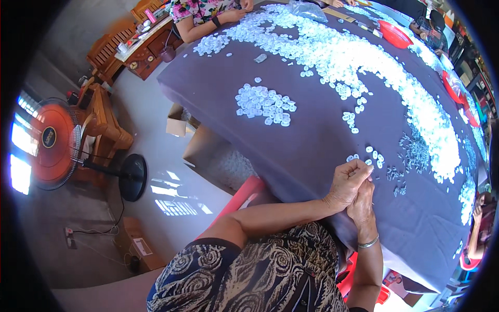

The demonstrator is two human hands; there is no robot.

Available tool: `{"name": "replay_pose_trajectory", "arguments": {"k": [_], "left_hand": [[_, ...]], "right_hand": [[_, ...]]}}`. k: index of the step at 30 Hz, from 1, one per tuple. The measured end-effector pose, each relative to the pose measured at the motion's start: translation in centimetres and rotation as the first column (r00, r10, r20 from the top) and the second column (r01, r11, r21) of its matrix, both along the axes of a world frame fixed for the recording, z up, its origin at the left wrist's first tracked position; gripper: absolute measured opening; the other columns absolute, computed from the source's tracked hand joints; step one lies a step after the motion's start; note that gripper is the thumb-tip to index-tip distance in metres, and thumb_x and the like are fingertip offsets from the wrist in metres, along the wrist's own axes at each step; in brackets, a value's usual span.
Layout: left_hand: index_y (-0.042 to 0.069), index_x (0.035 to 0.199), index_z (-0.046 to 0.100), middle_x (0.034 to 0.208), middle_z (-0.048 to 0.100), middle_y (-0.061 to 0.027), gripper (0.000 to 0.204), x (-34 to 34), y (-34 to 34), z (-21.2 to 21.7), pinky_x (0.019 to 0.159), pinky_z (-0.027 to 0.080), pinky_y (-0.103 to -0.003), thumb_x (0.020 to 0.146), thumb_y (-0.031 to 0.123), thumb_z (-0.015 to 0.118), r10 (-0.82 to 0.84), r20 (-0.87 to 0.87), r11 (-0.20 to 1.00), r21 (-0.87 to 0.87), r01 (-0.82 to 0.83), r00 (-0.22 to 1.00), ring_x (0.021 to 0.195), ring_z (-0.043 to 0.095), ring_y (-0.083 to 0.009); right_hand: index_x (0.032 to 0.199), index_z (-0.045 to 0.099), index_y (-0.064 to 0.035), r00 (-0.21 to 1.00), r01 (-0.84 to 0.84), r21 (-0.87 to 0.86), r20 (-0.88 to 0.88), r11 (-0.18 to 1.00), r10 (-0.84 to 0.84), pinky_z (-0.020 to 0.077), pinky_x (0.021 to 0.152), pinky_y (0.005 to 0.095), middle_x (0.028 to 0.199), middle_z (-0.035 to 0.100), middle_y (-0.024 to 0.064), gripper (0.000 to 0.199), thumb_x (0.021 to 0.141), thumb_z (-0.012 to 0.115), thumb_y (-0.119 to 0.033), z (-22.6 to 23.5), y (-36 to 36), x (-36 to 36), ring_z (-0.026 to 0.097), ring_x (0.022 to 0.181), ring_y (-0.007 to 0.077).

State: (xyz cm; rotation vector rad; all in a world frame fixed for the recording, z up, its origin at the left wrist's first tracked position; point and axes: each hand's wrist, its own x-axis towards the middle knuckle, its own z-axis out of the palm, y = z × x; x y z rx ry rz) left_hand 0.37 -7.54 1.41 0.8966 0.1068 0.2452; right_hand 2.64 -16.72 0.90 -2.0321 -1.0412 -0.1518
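Note:
Over the near edge of the dark cloth, my two hands meet, fingers pressed together. My left hand (344, 186) is closed in a pinch, thumb and forefinger at the tip. My right hand (362, 204), a bangle on its wrist, is closed against it. Whatever they hold is hidden or too small to name. Just beyond the fingertips lie several small clear plastic oval pieces (380, 157). A scatter of small grey pin-like parts (414, 152) is to their right. Farther left sits a separate heap of clear plastic pieces (264, 104).
A long bank of clear pieces (426, 117) runs across the cloth-covered table (208, 86). Red basins (395, 35) stand farther back. Other people (200, 18) sit around the table. At the left are an open carton (213, 156) and a standing fan (57, 140).

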Motion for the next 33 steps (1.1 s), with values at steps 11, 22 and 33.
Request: {"name": "replay_pose_trajectory", "arguments": {"k": [11,22,33], "left_hand": [[0.007,0.096,0.056,0.082,0.057,-0.0024,0.030,2.3,3.4,-0.6,0.070,0.046,-0.028,0.095,0.035,0.047,-0.053,-0.214,0.994,-0.104,0.031,0.976,0.078,0.054,-0.0106],[0.002,0.113,0.050,0.108,0.056,-0.0091,0.027,1.8,4.7,-3.4,0.089,0.040,-0.038,0.093,0.019,0.052,-0.043,0.266,0.729,0.667,-0.152,0.963,0.105,0.051,-0.0190],[0.001,0.091,0.057,0.081,0.060,-0.0049,0.023,1.6,4.8,-3.2,0.067,0.046,-0.030,0.087,0.023,0.064,-0.220,0.024,0.852,0.491,0.180,0.975,0.075,0.055,-0.0132]], "right_hand": [[0.089,0.052,0.0003,0.940,0.267,0.102,-0.248,0.958,-0.235,0.0334,0.050,0.0277,0.063,0.044,0.0010,0.022,0.096,0.046,-0.019,3.7,0.6,0.2,0.040,0.059,0.0084],[0.089,0.054,-0.0005,0.997,-0.075,-0.270,0.006,0.960,0.080,0.0406,0.052,0.0384,0.063,0.051,0.0185,0.029,0.090,0.058,-0.029,9.4,11.6,3.5,0.057,0.055,0.0265],[0.085,0.062,-0.0002,0.977,0.077,-0.131,-0.187,0.988,-0.101,0.0418,0.056,0.0272,0.062,0.055,0.0025,0.031,0.090,0.057,-0.030,7.7,12.7,6.6,0.050,0.061,0.0100]]}}
